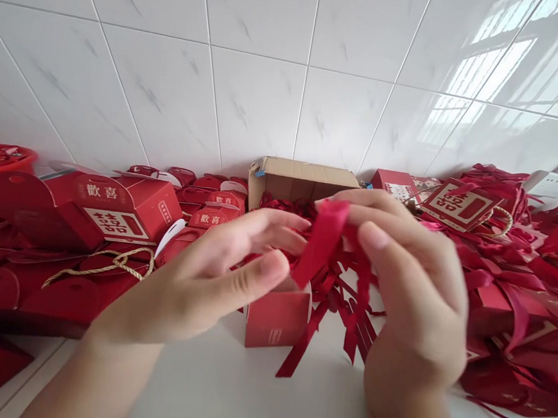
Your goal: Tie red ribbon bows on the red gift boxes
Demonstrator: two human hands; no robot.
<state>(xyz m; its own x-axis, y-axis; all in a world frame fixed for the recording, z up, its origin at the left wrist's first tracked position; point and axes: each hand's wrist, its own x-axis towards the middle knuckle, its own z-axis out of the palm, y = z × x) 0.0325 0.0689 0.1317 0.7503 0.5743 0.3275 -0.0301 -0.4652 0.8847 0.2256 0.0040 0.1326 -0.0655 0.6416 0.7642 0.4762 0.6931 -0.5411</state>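
Observation:
My right hand (417, 297) pinches a red ribbon (322, 241) between thumb and fingers, its loop sticking up and its tails hanging down over the white table. My left hand (216, 275) is just left of it, fingers stretched toward the ribbon, thumb apart, holding nothing I can see. Below and between the hands stands a small red gift box (278, 315) on the table. Behind them a brown cardboard box (301, 178) holds more red ribbons.
Folded red gift boxes (114, 212) with gold rope handles are piled at the left. A heap of ribboned red boxes (509, 285) fills the right. A red basket (3, 158) sits at far left. White tiled wall (270, 73) behind; white table (245, 393) in front.

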